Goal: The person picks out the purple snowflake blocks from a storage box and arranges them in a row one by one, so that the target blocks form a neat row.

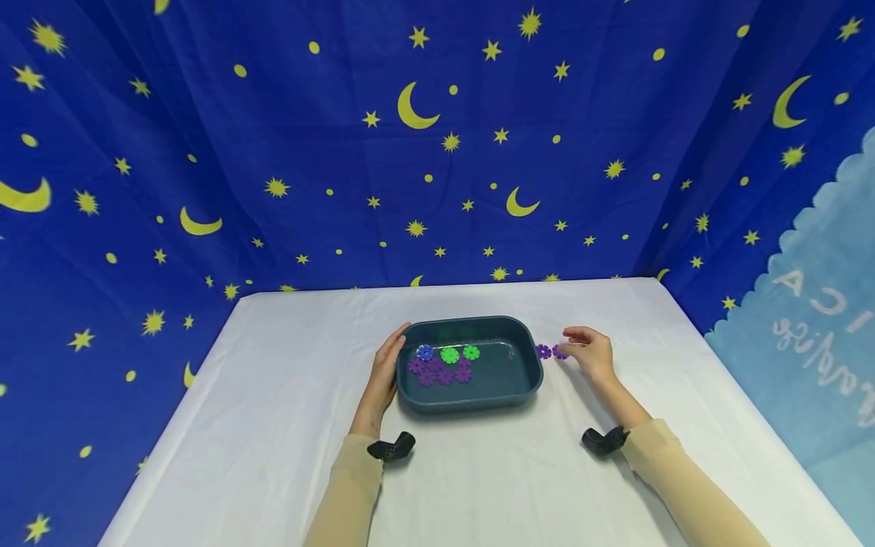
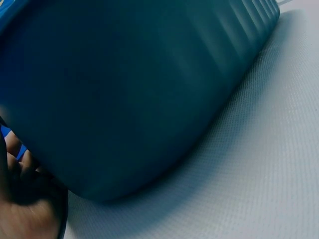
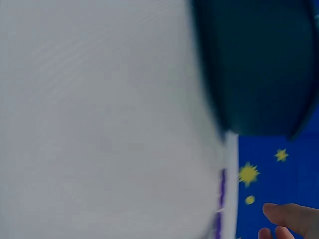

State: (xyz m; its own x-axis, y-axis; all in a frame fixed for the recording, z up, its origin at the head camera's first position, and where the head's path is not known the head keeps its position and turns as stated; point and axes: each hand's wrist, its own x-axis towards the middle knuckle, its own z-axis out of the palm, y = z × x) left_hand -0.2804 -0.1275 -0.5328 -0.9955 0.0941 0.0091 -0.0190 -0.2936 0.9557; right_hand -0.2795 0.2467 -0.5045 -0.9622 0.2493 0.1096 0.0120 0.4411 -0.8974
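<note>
A dark teal plastic basin point(image 1: 472, 403) stands on the white table, with purple, blue and green flower-shaped discs in its left part; one green disc point(image 1: 450, 355) lies near the middle. Against the basin's left wall rests my left hand point(image 1: 384, 372), its fingers extended along the outside. In the left wrist view, the basin's side point(image 2: 124, 99) fills most of the picture. Right of the basin, two purple flower discs point(image 1: 544, 352) lie on the table. Just above the outer one hovers my right hand point(image 1: 592, 354), fingers loosely bent and apart from the discs in the right wrist view.
A white cloth point(image 1: 273, 456) covers the table. Blue curtains point(image 1: 342, 152) with yellow stars and moons hang behind and at the sides. At the right hangs a light blue panel with white lettering point(image 1: 820, 334). Black wrist devices point(image 1: 393, 447) sit at both cuffs.
</note>
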